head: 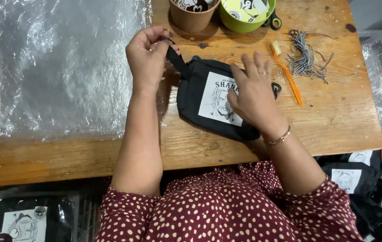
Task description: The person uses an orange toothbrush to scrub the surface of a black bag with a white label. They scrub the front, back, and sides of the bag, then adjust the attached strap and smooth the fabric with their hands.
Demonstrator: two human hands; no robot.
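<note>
The black pouch lies flat on the wooden table, just in front of the person, between and under both hands. The left hand is at the pouch's upper left corner, its fingers pinched shut on the black strap that rises from that corner. The right hand rests palm down on the pouch's right half, fingers spread and flat, partly covering the white printed patch; it presses on the pouch rather than grasps it.

Beyond the right hand, an orange toothbrush lies on the table, and beside it a tangle of speckled cords. At the far edge stand a brown paper cup and a green bowl, both holding stickers. Clear plastic sheeting covers the table's left part. More black pouches are stacked low at the right.
</note>
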